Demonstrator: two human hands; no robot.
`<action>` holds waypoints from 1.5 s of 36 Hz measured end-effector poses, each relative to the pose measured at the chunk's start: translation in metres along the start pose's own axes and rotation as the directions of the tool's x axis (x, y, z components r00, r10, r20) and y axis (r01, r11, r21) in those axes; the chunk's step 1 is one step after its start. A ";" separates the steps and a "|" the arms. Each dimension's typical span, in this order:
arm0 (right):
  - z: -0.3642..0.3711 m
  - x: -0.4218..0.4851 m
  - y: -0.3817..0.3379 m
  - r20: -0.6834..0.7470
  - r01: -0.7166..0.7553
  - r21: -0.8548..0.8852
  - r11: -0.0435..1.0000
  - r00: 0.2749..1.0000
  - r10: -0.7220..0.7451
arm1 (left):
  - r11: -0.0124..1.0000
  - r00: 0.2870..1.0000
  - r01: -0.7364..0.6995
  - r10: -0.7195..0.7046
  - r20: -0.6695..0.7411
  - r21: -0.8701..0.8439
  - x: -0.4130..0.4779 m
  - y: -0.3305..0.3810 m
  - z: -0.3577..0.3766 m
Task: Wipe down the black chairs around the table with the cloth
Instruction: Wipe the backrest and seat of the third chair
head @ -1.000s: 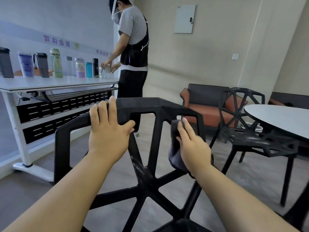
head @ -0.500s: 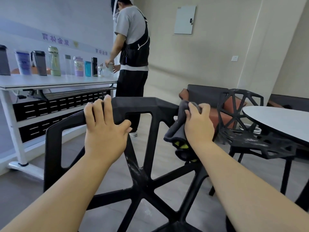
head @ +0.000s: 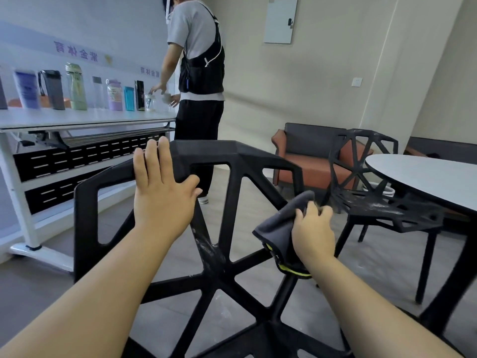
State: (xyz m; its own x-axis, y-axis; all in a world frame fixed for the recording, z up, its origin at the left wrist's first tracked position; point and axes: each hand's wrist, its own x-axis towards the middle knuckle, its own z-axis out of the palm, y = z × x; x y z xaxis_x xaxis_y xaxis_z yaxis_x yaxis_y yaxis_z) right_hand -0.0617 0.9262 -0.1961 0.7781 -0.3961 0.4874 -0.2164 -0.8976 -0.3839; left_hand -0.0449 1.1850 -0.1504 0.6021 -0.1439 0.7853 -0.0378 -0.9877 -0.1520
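A black lattice-backed chair (head: 219,156) stands directly in front of me, with whitish dust on its centre strut. My left hand (head: 162,197) grips the top rail of its backrest, fingers curled over the edge. My right hand (head: 313,232) holds a dark grey cloth (head: 280,228) with a yellow-trimmed edge bunched against the right side strut of the backrest. A second black lattice chair (head: 366,182), its seat dusty, stands at the right beside the round white table (head: 426,177).
A long white table (head: 85,120) with several bottles stands at the left; a person (head: 198,73) stands at its end handling items. An orange and grey armchair (head: 309,153) sits against the far wall. Grey floor lies between them.
My right hand has slid the cloth down from the top right corner of the backrest along the right strut. My left hand stays on the top rail.
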 end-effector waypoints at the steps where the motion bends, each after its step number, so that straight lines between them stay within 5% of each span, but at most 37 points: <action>1: -0.004 0.000 -0.007 -0.059 0.010 0.083 0.997 0.998 -0.005 | 1.000 1.000 -0.006 0.006 0.011 -0.009 -0.001 -0.001 0.000; 3: -0.014 -0.001 -0.025 -0.210 0.139 0.243 0.960 0.974 -0.087 | 0.998 1.000 -0.020 0.020 0.003 -0.052 -0.004 -0.004 0.000; 6: -0.023 0.009 -0.054 -0.387 0.456 0.209 0.865 0.851 -0.355 | 0.991 0.999 -0.025 0.019 -0.045 -0.131 -0.011 -0.009 -0.001; 10: -0.031 0.027 -0.091 -0.451 0.607 0.154 0.779 0.745 -0.491 | 0.997 0.998 0.015 -0.020 -0.060 -0.080 -0.020 -0.019 -0.010; 15: -0.012 0.040 -0.107 -0.316 0.597 0.111 0.795 0.779 -0.542 | 0.994 0.999 0.006 -0.010 0.040 0.109 -0.023 -0.024 -0.015; 21: 0.032 -0.012 -0.074 -0.228 0.707 0.135 0.694 0.704 -0.673 | 0.988 0.984 -0.050 0.024 0.176 0.144 -0.024 -0.025 -0.007; 26: 0.048 -0.035 -0.057 -0.174 0.760 0.041 0.649 0.645 -0.744 | 0.990 0.995 -0.094 0.093 0.022 0.103 -0.027 -0.032 -0.003; 33: 0.008 -0.005 -0.089 -0.431 0.626 0.128 0.770 0.734 -0.525 | 0.995 0.979 -0.089 0.080 -0.186 -0.044 -0.042 -0.040 -0.004; 40: 0.043 -0.052 -0.072 -0.097 0.555 0.107 0.825 0.831 -0.547 | 0.997 0.999 0.038 -0.038 0.011 -0.070 -0.056 -0.038 -0.009; 49: 0.054 -0.093 -0.059 0.103 0.664 -0.108 0.740 0.748 -0.656 | 0.981 0.991 0.045 -0.021 0.130 -0.190 -0.058 -0.043 -0.005; 54: 0.036 -0.101 -0.061 0.301 0.636 -0.112 0.763 0.754 -0.584 | 0.987 0.990 -0.053 0.071 0.118 -0.151 -0.070 -0.045 -0.014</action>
State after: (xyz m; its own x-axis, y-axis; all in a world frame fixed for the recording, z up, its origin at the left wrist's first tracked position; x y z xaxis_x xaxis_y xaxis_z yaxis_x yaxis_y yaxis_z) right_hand -0.1060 1.0280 -0.2501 0.8907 0.2837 0.3553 0.2635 -0.9589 0.1051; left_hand -0.0964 1.2385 -0.1899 0.6877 -0.2055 0.6963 -0.1897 -0.9766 -0.1009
